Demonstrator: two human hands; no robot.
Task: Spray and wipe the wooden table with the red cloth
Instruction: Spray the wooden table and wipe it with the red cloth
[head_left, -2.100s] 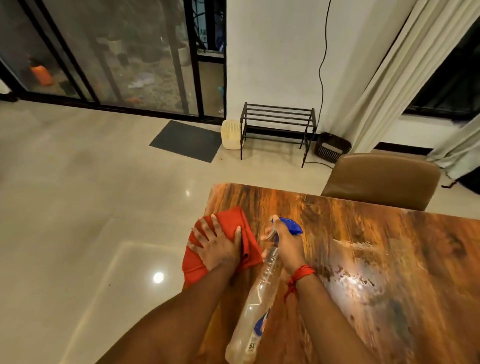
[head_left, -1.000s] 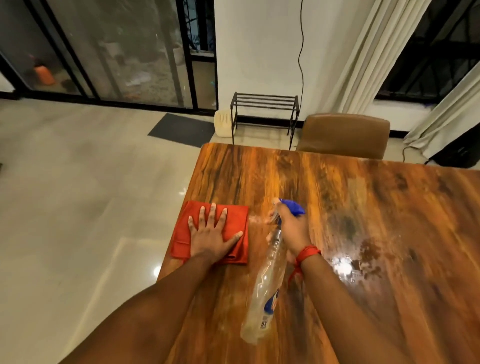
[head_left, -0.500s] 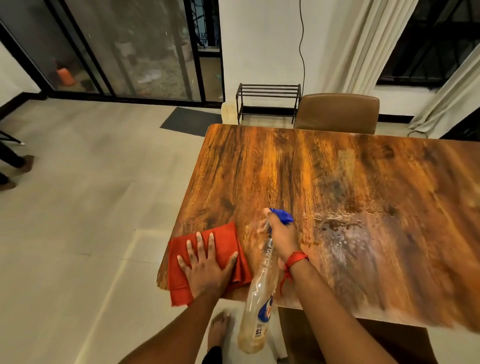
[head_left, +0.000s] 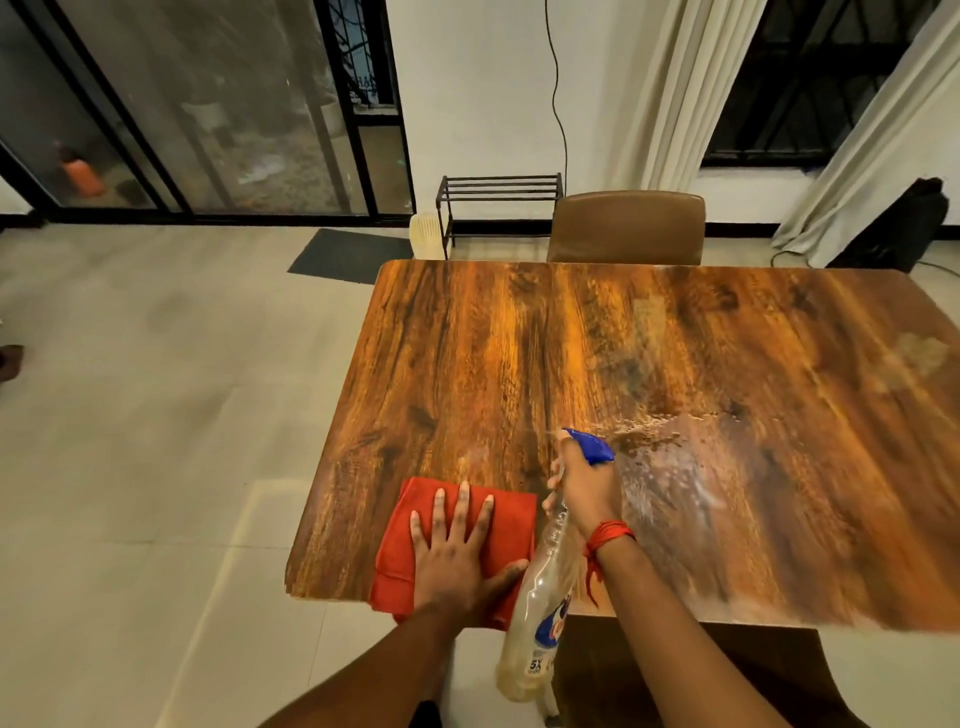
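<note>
The wooden table (head_left: 519, 353) fills the middle and right of the view. A folded red cloth (head_left: 402, 540) lies at the table's near left corner, overhanging the front edge slightly. My left hand (head_left: 457, 551) presses flat on the cloth with its fingers spread. My right hand (head_left: 584, 483) grips a clear spray bottle (head_left: 540, 603) with a blue nozzle, held over the near edge with the nozzle pointing away across the table. A patch of wet droplets (head_left: 670, 467) glistens on the wood just right of the nozzle.
A brown chair (head_left: 626, 226) stands at the table's far side. Behind it are a black metal rack (head_left: 498, 200), a dark floor mat (head_left: 343, 254), glass doors, and curtains (head_left: 675, 93). Tiled floor (head_left: 156, 415) lies left of the table.
My left hand has drawn the red cloth back from the far left corner to the near left corner, then slightly forward onto the table. My right hand keeps holding the bottle; the wet patch shows.
</note>
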